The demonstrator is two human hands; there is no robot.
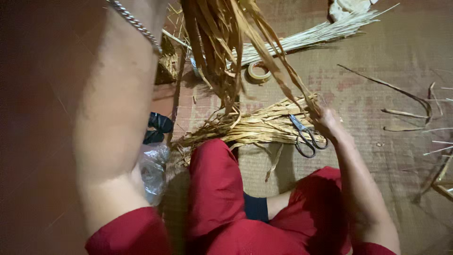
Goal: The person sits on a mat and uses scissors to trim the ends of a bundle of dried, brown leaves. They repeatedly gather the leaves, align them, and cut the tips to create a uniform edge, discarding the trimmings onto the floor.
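A hanging bundle of dried brown leaf strips (222,42) is held up over a woven floor mat (377,179), seen from above. The left arm is raised along the left side of the view, a silver chain bracelet (134,23) around the wrist; the left hand itself is cut off by the top edge, so how its fingers are set cannot be told. The right hand (328,123) is lowered toward the middle of the mat, its fingers pressed together around the trailing ends of several strips that slant down from the bundle.

Just beside that hand, a pair of dark-handled scissors (304,137) is laid on a flat pile of pale dried strips (255,126) spread across the mat in front of the knees. Red trousers (217,189) are worn by the seated person, the left knee drawn up against the pile.

Toward the far edge of the mat, a roll of tape (258,72) is set beneath a sheaf of thin pale stalks (311,35) that fans out toward the far right corner. Loose strips and stalks (406,113) are scattered along the right edge. By the left edge, a dark sandal (158,127) and a clear plastic bag (153,172) are seen near the raised arm.
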